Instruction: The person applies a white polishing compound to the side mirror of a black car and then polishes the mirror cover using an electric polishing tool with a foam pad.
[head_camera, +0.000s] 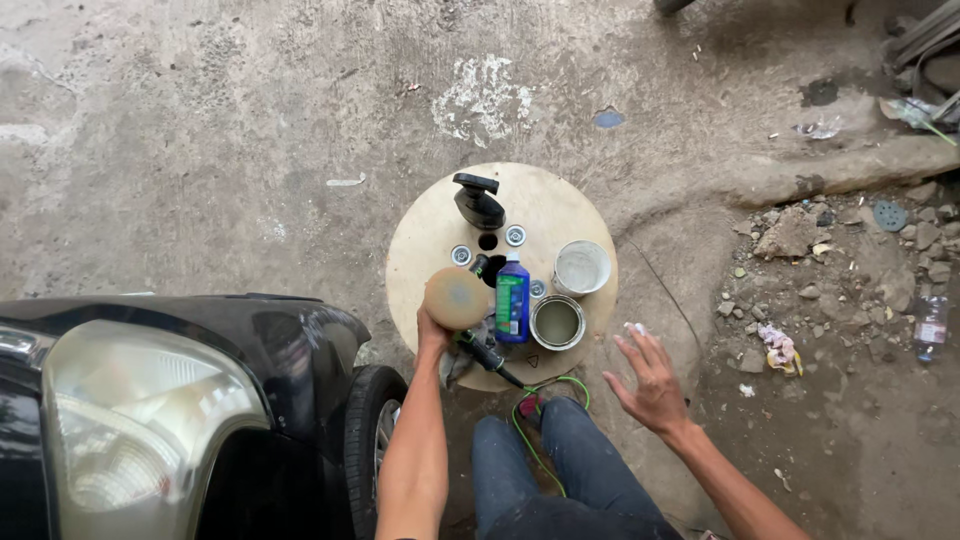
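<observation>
My left hand (432, 330) holds up a round tan foam pad (457, 298) over the near edge of a round wooden spool top (560, 205). My right hand (650, 375) hovers open to the right of the spool, fingers spread, with a pale smear on the fingertips. On the spool stand a blue bottle (512, 298), an open tin (558, 322) of greyish paste, its lid (581, 267) and a black spray bottle (478, 202). A black tool handle (485, 352) with a green cord (530, 410) lies at the spool's near edge.
A black car's front with a clouded headlight (130, 410) and a wheel (368, 425) sits at lower left. My knees in jeans (555, 450) are below the spool. Rubble and litter (830, 260) lie to the right on the concrete floor.
</observation>
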